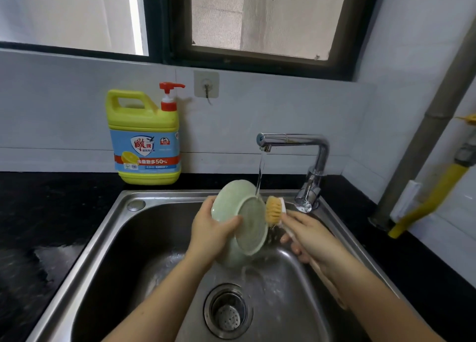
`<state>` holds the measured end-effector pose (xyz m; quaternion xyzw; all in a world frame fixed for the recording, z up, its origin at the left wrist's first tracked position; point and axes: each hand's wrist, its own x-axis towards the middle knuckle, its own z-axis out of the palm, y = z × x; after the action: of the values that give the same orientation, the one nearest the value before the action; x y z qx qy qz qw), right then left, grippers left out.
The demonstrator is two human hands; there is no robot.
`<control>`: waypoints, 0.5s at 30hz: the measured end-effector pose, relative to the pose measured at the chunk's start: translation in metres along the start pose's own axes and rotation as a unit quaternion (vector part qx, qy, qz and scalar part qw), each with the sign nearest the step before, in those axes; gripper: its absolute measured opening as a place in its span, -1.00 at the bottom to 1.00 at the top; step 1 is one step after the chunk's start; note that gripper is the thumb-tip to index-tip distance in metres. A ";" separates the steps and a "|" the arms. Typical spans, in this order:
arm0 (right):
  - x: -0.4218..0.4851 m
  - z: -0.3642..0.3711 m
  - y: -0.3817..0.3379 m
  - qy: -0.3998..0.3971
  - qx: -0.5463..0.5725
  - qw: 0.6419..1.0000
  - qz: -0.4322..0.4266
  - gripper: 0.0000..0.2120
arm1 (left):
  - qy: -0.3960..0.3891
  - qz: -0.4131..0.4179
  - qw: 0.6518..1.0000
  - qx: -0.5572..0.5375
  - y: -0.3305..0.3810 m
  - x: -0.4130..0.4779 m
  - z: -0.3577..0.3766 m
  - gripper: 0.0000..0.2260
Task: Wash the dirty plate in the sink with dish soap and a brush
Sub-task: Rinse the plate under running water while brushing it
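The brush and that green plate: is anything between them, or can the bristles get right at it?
Nothing visible stands between them. The left hand holds the plate tilted over the sink, its underside facing the camera. The right hand holds the brush with its bristles at the plate's right rim, where the faucet stream lands.

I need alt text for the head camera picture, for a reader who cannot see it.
Over a steel sink, the left hand tilts a pale green plate under running faucet water while the right hand holds a brush at its rim. A yellow dish soap bottle stands behind.
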<state>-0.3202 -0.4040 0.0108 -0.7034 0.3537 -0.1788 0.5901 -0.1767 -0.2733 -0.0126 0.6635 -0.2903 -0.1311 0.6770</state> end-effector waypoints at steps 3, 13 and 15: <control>0.002 -0.003 0.006 -0.017 0.020 0.999 0.043 -0.63 | -0.064 0.089 0.983 0.146 0.001 -0.005 -0.001 -0.65; 0.010 -0.013 0.012 -0.085 0.128 0.971 0.182 -0.46 | -0.096 0.396 0.766 0.497 0.001 -0.013 0.000 -0.78; 0.013 -0.013 0.012 -0.101 0.169 0.964 0.178 -0.41 | -0.111 0.454 0.714 0.522 0.002 -0.012 0.004 -0.79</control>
<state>-0.3239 -0.4231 0.0001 -0.5334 0.3760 -0.0561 0.7556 -0.1896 -0.2698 -0.0132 0.6805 -0.6517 0.2919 0.1642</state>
